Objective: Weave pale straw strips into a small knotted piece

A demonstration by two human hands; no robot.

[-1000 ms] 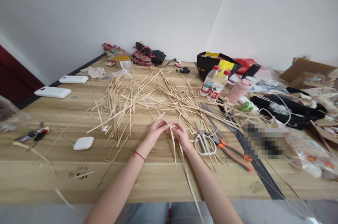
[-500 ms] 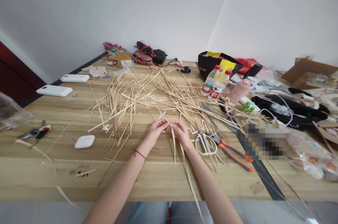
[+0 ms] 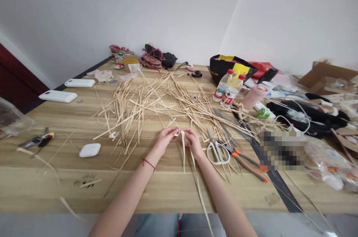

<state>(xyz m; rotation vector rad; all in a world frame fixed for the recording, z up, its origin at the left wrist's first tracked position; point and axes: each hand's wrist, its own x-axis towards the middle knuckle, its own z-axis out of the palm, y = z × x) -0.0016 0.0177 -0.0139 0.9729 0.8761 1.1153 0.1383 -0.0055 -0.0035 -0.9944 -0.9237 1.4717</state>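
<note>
My left hand and my right hand meet above the front middle of the table, fingers pinched close together. Between their fingertips is the top of a pale straw strip, whose loose end hangs down. A second, longer strip trails from under my right hand past the table edge. A thin pale wire slants from the fingertips away to the upper left. How the wire and strip meet is hidden by the fingers. Just right of my right hand lie white-handled scissors and orange-handled pliers.
Loose straw strips spread over the middle of the wooden table. A white case lies to the left. Two bottles, a pink cup and a black bag stand at the back right, with clutter beyond.
The wire's far end has shifted slightly to the right. The hanging strips have swung a little left, while both hands stay pinched in nearly the same place.
</note>
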